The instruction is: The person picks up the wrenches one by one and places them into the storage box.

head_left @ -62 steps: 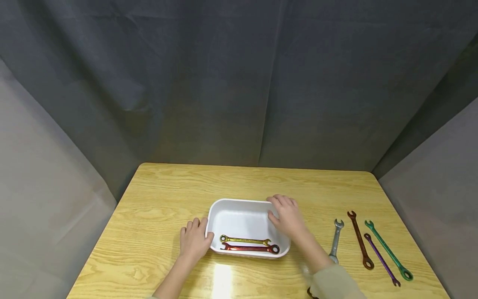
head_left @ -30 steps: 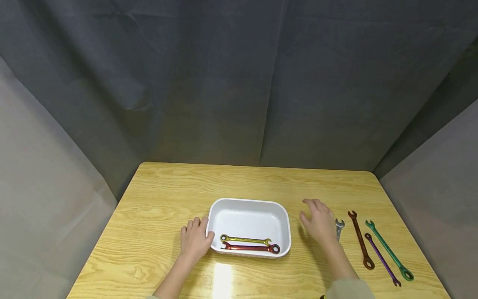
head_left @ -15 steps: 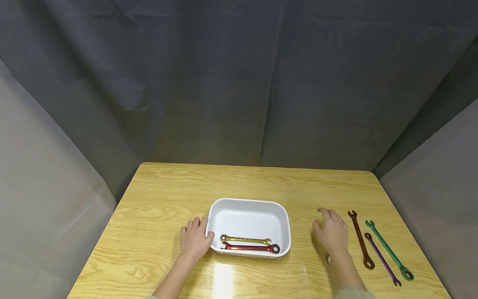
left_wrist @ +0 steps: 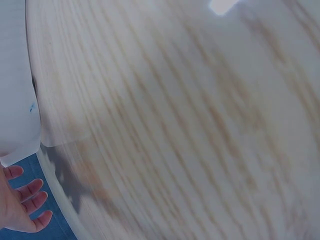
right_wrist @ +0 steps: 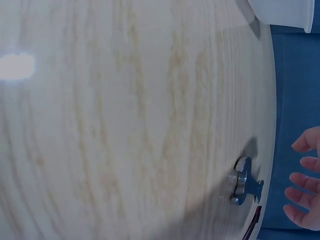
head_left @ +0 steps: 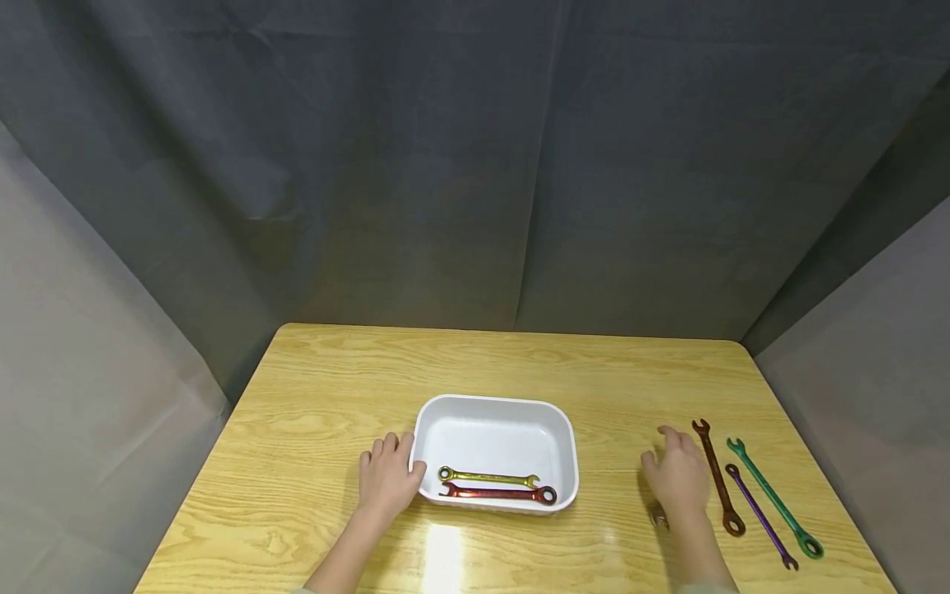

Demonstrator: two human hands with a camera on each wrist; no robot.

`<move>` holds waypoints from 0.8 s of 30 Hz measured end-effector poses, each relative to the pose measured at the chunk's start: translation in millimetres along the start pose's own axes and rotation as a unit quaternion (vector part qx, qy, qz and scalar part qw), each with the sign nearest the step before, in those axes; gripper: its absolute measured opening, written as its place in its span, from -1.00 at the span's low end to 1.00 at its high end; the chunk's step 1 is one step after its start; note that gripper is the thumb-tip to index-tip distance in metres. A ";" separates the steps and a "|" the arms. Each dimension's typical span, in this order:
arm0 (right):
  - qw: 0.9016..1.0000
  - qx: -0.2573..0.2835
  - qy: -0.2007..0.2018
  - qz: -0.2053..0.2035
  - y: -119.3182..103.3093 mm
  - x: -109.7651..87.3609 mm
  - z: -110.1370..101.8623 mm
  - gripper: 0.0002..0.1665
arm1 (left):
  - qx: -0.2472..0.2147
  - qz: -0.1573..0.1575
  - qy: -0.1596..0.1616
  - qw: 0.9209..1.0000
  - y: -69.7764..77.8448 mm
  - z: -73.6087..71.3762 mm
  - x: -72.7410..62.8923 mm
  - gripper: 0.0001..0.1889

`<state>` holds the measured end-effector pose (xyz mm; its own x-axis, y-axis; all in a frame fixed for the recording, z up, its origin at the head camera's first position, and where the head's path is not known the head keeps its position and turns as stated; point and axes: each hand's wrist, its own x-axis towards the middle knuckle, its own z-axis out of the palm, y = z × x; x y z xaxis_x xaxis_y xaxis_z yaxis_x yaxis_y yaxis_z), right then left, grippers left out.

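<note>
In the head view my left hand (head_left: pixel 387 474) rests at the left end of a white tray (head_left: pixel 493 398), thumb at the rim, fingers along the outside. The left wrist view shows its spread fingers (left_wrist: pixel 31 191) beside the white wall. A yellow wrench (head_left: pixel 488 478) and a red wrench (head_left: pixel 497 493) lie lengthwise inside, near the front wall. My right hand (head_left: pixel 679 474) is over a silver wrench (head_left: pixel 658 516), hiding most of it. In the right wrist view its parted fingers (right_wrist: pixel 302 197) hold nothing, apart from that silver wrench (right_wrist: pixel 242 181).
To the right lie a brown wrench (head_left: pixel 717 474), a purple wrench (head_left: pixel 760 516) and a green wrench (head_left: pixel 773 495), all pointing away and slightly left. They rest on a wooden table (head_left: pixel 312 388) with a dark curtain (head_left: pixel 416 181) behind it.
The right hand left the tray's right end and moved right, then slightly toward me, over the silver wrench, covering it. Left hand, tray and its two wrenches have stayed in place.
</note>
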<state>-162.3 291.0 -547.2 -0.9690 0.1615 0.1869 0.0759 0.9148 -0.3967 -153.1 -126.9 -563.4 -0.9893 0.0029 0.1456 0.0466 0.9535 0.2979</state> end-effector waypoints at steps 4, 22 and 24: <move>1.000 -0.004 -0.012 0.017 5.5 -2.2 1.9 -0.39 | 0.000 -0.001 -0.001 1.000 0.0 0.6 0.1 -0.52; 0.993 0.023 -0.043 0.107 14.8 -9.6 9.8 -0.28 | -0.005 -0.004 -0.003 1.000 1.3 0.1 0.7 -0.51; 0.992 0.031 -0.050 0.114 15.1 -9.8 10.3 -0.29 | -0.005 -0.005 -0.004 1.000 1.3 0.2 0.7 -0.51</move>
<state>-154.1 299.4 -564.3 -0.9471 0.3210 -0.0022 0.2838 0.8341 -0.4730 -153.8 -125.7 -563.1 -0.9909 -0.0044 0.1348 0.0379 0.9501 0.3096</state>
